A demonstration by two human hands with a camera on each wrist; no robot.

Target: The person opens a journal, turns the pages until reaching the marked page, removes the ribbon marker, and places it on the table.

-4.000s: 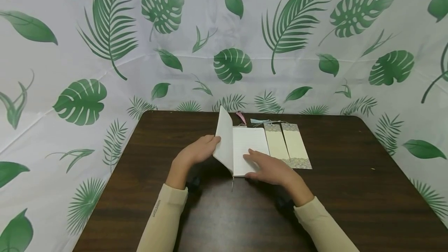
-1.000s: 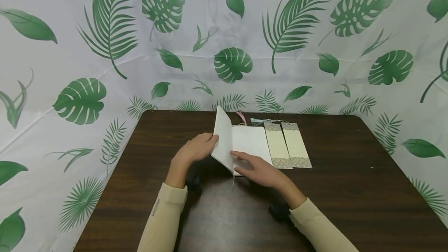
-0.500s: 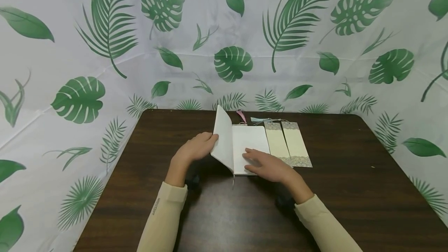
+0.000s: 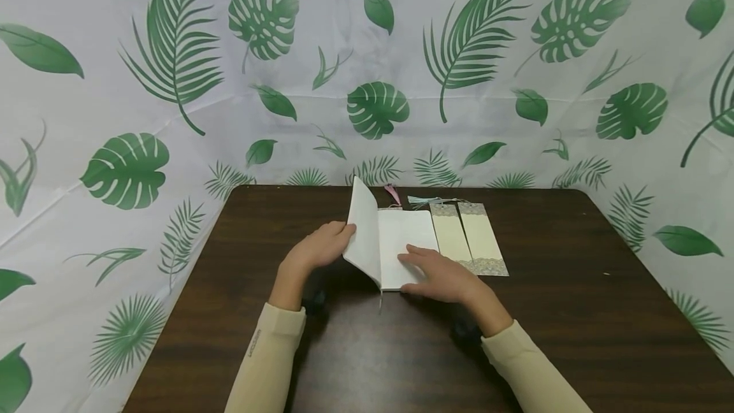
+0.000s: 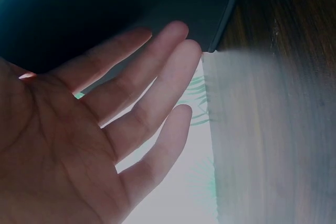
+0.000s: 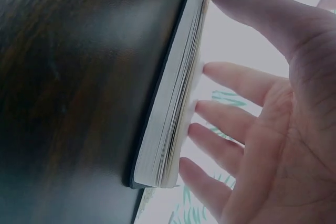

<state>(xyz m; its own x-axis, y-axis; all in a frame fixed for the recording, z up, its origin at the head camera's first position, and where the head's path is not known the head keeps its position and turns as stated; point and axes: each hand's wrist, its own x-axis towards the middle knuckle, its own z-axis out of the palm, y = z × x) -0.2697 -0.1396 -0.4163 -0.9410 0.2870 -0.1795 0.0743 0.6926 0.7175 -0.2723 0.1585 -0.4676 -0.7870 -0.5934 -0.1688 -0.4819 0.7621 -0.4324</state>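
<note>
A dark-covered notebook [image 4: 401, 244] lies spread on the table, its left cover [image 5: 173, 3] tilted upward. My left hand [image 4: 321, 246] is at the outer side of that cover; its fingers are nearly straight in the left wrist view, and its thumb is mostly hidden there. Over the right-hand page rests my right hand [image 4: 441, 275], with thumb and extended fingertips touching the paper in the right wrist view. The page block [image 6: 170, 103] shows edge-on beside them. A thin ribbon [image 4: 381, 301] hangs from the bottom of the spine.
Two cream bookmarks [image 4: 450, 234] with patterned ends and pale tassels [image 4: 424, 200] lie right of the notebook. A pink tassel [image 4: 392, 194] sticks out behind it. The dark wooden table [image 4: 573, 311] meets a leaf-printed cloth [image 4: 321, 37] at the back.
My right hand has shifted right from near the notebook's fold to the middle of the right-hand page. The left hand and the raised cover stay nearly in place.
</note>
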